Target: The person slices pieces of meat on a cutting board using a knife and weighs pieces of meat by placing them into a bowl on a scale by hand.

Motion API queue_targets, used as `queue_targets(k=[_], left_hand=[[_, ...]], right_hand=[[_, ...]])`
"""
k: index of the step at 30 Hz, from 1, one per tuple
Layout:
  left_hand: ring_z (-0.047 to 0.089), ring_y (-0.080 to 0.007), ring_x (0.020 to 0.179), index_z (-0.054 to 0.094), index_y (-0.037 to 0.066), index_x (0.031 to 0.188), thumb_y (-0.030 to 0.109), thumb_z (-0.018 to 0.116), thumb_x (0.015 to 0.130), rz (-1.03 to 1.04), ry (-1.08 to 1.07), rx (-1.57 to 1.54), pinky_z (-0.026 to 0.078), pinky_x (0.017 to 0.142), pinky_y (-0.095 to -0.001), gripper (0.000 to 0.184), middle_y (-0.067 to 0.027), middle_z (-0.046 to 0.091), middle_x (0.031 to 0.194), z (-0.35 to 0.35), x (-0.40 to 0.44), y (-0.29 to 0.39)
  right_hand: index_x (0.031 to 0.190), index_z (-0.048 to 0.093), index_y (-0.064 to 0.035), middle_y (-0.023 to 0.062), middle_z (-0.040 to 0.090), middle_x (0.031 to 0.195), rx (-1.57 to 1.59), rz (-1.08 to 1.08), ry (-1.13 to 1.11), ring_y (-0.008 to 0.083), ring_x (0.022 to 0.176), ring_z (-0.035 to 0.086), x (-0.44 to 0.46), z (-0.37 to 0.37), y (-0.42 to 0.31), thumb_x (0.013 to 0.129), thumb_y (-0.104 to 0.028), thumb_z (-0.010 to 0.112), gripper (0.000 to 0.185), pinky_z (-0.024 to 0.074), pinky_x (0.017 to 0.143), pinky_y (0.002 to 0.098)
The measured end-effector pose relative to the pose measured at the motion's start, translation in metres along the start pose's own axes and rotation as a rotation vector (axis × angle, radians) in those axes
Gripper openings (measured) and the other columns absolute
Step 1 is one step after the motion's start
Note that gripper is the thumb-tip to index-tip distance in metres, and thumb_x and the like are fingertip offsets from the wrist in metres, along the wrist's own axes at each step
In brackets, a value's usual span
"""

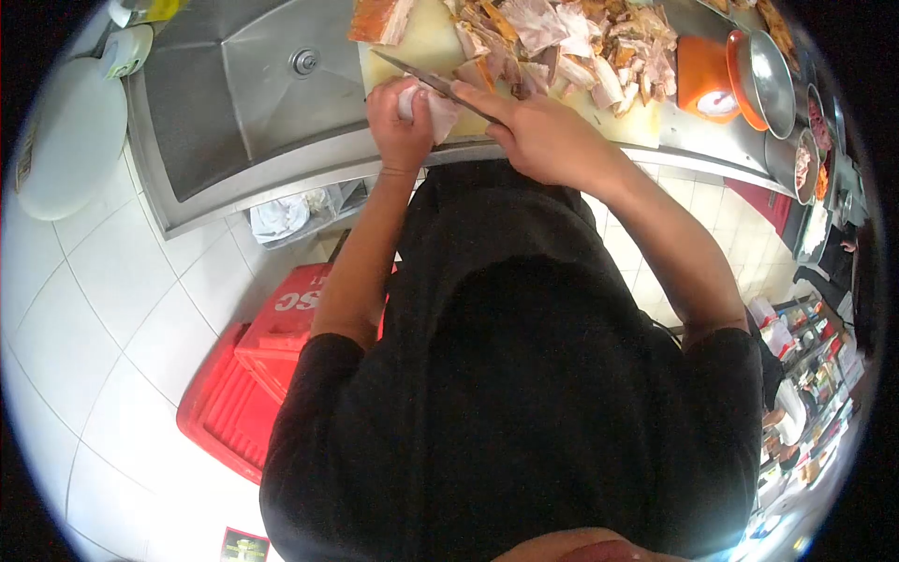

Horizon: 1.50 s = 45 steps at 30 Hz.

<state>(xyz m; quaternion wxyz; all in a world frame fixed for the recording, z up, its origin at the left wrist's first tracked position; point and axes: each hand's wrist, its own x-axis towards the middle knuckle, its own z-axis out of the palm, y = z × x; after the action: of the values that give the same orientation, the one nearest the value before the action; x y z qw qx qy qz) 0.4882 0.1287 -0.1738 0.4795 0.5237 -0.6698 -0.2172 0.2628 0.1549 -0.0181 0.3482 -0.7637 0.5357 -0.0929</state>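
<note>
My right hand (548,136) is closed around the handle of a long knife (405,66), its blade pointing to the upper left. In my left hand (398,126) is a bunched white cloth (442,117), gripped close beside the blade; whether it touches the blade I cannot tell. Both hands are over the near edge of a pale yellowish cutting board (435,33). Past the knife lies a heap of chopped roast meat (562,42) with browned edges. A larger uncut piece of meat (379,19) rests at the board's far left corner.
A steel sink (187,112) is left of the board. To the right stand an orange scale (707,80) and a metal bowl (770,84). Red plastic crates (272,347) are on the floor at lower left. A white bottle (126,51) stands by the sink's far left corner.
</note>
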Motion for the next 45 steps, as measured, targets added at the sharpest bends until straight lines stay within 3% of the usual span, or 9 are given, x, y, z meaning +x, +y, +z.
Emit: queue_targets(k=[5, 8, 17, 20, 29, 35, 38, 42, 45], left_hand=[[0.064, -0.0358, 0.101, 0.068, 0.007, 0.106, 0.007, 0.074, 0.087, -0.004, -0.012, 0.04, 0.048, 0.094, -0.0464, 0.02, -0.0137, 0.069, 0.105, -0.002, 0.002, 0.0], [0.064, -0.0359, 0.102, 0.068, 0.007, 0.106, 0.007, 0.074, 0.087, -0.036, -0.023, 0.034, 0.048, 0.094, -0.0463, 0.02, -0.0139, 0.07, 0.105, -0.001, 0.003, 0.005], [0.065, -0.0359, 0.102, 0.066, 0.006, 0.106, 0.008, 0.074, 0.088, -0.04, -0.024, 0.038, 0.048, 0.095, -0.0464, 0.019, -0.0138, 0.07, 0.105, -0.002, 0.004, 0.005], [0.065, -0.0363, 0.101, 0.066, 0.006, 0.107, 0.009, 0.074, 0.089, -0.007, -0.016, 0.048, 0.049, 0.095, -0.0465, 0.02, -0.0142, 0.07, 0.106, -0.002, 0.002, 0.002], [0.064, -0.0376, 0.103, 0.066, 0.004, 0.108, 0.009, 0.073, 0.089, -0.025, -0.019, 0.054, 0.049, 0.094, -0.0477, 0.021, -0.0162, 0.069, 0.106, -0.001, 0.004, -0.001], [0.065, -0.0379, 0.101, 0.066, 0.003, 0.108, 0.008, 0.071, 0.089, -0.02, -0.012, 0.024, 0.05, 0.093, -0.0472, 0.02, -0.0169, 0.069, 0.106, 0.0, 0.006, 0.004], [0.065, -0.0367, 0.102, 0.066, 0.003, 0.108, 0.007, 0.071, 0.09, -0.016, -0.015, 0.006, 0.05, 0.095, -0.0466, 0.019, -0.0165, 0.069, 0.106, -0.001, 0.004, 0.004], [0.066, -0.0347, 0.105, 0.066, 0.002, 0.109, 0.007, 0.069, 0.093, -0.06, -0.001, -0.053, 0.051, 0.096, -0.0442, 0.017, -0.0158, 0.07, 0.107, -0.002, -0.002, -0.001], [0.066, -0.0341, 0.106, 0.066, 0.001, 0.112, 0.007, 0.069, 0.094, -0.052, -0.026, -0.054, 0.051, 0.097, -0.0433, 0.019, -0.0164, 0.069, 0.109, -0.006, -0.001, 0.005]], right_hand=[[0.158, 0.044, -0.0304, 0.0286, 0.07, 0.087, 0.021, 0.107, -0.169, 0.0474, 0.085, 0.069, -0.012, -0.017, -0.01, 0.1, -0.016, 0.06, 0.062, 0.0541, 0.08, 0.0571], [0.159, 0.043, -0.0297, 0.0286, 0.07, 0.087, -0.011, 0.022, -0.055, 0.0468, 0.083, 0.069, 0.003, 0.002, 0.0, 0.1, -0.015, 0.061, 0.064, 0.0548, 0.079, 0.0563], [0.16, 0.041, -0.027, 0.0251, 0.071, 0.082, -0.102, -0.004, 0.001, 0.0436, 0.077, 0.07, 0.002, 0.023, 0.003, 0.1, -0.013, 0.058, 0.065, 0.0559, 0.075, 0.0539], [0.161, 0.039, -0.0266, 0.0242, 0.071, 0.081, -0.1, 0.062, -0.114, 0.0429, 0.076, 0.07, -0.006, 0.01, -0.005, 0.099, -0.014, 0.058, 0.066, 0.0564, 0.074, 0.0533], [0.163, 0.034, -0.0302, 0.0244, 0.072, 0.083, -0.118, 0.139, -0.175, 0.0426, 0.079, 0.072, -0.009, 0.018, -0.011, 0.098, -0.013, 0.057, 0.072, 0.0569, 0.073, 0.0557], [0.165, 0.028, -0.0349, 0.0267, 0.071, 0.082, -0.002, 0.064, 0.006, 0.0462, 0.075, 0.07, 0.014, 0.063, 0.026, 0.1, -0.017, 0.059, 0.074, 0.057, 0.071, 0.0574], [0.164, 0.03, -0.0333, 0.025, 0.073, 0.093, 0.02, 0.134, -0.048, 0.0427, 0.084, 0.073, 0.01, 0.06, 0.032, 0.095, -0.012, 0.058, 0.077, 0.0575, 0.077, 0.0543], [0.163, 0.032, -0.0359, 0.0242, 0.072, 0.091, 0.0, 0.095, 0.044, 0.0425, 0.082, 0.072, -0.003, 0.074, 0.052, 0.099, -0.021, 0.061, 0.072, 0.0567, 0.076, 0.0548], [0.16, 0.038, -0.0401, 0.0244, 0.07, 0.085, -0.03, 0.101, 0.131, 0.0441, 0.077, 0.07, -0.017, 0.064, 0.052, 0.099, -0.019, 0.063, 0.069, 0.0566, 0.071, 0.0534]])
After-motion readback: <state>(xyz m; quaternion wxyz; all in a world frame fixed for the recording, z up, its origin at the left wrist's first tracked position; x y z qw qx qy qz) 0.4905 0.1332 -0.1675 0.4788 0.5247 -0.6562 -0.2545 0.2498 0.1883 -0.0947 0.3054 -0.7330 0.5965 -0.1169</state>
